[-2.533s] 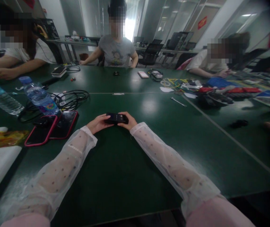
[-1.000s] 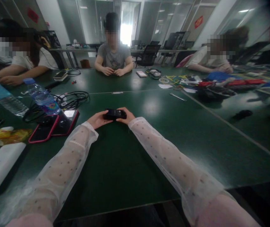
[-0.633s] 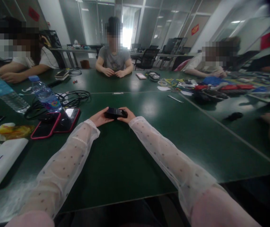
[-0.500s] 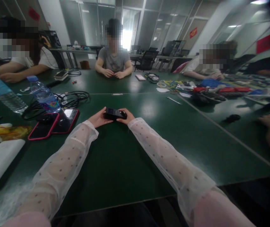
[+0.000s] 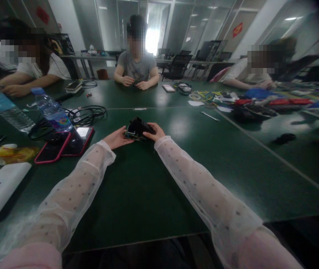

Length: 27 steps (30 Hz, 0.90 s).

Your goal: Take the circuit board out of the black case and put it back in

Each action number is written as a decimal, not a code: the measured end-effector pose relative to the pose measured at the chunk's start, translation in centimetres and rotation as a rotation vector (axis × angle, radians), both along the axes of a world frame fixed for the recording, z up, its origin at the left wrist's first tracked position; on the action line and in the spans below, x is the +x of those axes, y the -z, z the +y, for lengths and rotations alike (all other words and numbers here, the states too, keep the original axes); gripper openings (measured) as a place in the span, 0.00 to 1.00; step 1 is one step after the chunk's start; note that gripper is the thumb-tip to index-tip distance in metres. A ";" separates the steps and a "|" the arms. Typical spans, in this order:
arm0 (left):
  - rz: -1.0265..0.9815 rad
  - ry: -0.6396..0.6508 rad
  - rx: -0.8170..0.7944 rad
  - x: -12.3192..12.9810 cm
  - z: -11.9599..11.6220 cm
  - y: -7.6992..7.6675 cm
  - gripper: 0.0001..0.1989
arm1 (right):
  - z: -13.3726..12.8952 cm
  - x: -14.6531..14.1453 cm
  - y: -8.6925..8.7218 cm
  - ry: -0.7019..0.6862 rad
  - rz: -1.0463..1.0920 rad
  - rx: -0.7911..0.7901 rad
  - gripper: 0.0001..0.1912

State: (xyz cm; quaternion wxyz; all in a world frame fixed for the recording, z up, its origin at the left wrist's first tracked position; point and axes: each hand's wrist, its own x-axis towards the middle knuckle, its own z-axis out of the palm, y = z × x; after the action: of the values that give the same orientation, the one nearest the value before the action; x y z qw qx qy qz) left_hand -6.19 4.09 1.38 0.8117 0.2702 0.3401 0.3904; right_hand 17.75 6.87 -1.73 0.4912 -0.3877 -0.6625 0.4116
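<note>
Above the green table, my left hand (image 5: 116,138) grips the left edge of a small green circuit board (image 5: 131,135) between thumb and fingers. My right hand (image 5: 157,131) is closed on a black plastic cover (image 5: 139,126), which sits tilted over the board. Whether the two parts are still joined on the right side is hidden by the cover and my fingers. Both forearms wear sheer white dotted sleeves.
Left of my hands lie two red-edged phones (image 5: 53,147), a plastic bottle (image 5: 51,110), black cables (image 5: 92,114) and a white power bank (image 5: 5,190). A thin metal tool (image 5: 210,116) and coloured cables (image 5: 204,95) lie to the right. A person (image 5: 136,67) sits opposite.
The black device was closed between both hands. Now its cover is raised and tilted, and the green board shows at the left. My right hand has shifted slightly right and up.
</note>
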 end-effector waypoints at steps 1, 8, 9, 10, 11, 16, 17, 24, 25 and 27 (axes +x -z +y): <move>0.013 -0.006 -0.003 0.0 0.0 0.0 0.16 | 0.3 0.4 -0.1 0.070 0.027 -0.001 0.38; 0.001 0.043 0.014 -0.2 0.3 0.3 0.16 | 3.0 5.6 0.4 0.495 -0.267 0.212 0.33; -0.001 0.054 0.015 -0.3 0.3 0.3 0.17 | 3.3 6.4 0.5 0.512 -0.332 0.221 0.32; 0.001 0.058 0.017 -0.3 0.3 0.4 0.17 | 3.5 7.0 0.7 0.531 -0.390 0.216 0.31; -0.001 0.060 0.020 -0.3 0.3 0.4 0.18 | 3.8 7.6 0.9 0.545 -0.441 0.204 0.30; -0.004 0.049 0.025 -0.3 0.1 0.4 0.15 | 4.5 8.6 1.9 0.585 -0.545 0.156 0.29; -0.005 0.050 0.020 -0.3 0.1 0.4 0.15 | 4.6 8.7 2.0 0.585 -0.550 0.152 0.29; -0.015 0.065 0.010 -0.4 0.0 0.3 0.17 | 4.5 8.7 2.1 0.571 -0.578 0.166 0.30; -0.015 0.070 0.009 -0.4 0.1 0.3 0.17 | 4.3 8.6 2.0 0.571 -0.577 0.166 0.30; -0.015 0.082 0.012 -0.3 0.1 0.3 0.18 | 4.1 8.5 1.9 0.572 -0.580 0.170 0.31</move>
State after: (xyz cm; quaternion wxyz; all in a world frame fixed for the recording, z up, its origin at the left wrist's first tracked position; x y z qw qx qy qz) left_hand -6.50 4.20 1.04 0.8278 0.2860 0.3204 0.3610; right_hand 26.27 10.96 -3.61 0.4092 -0.6140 -0.6706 0.0763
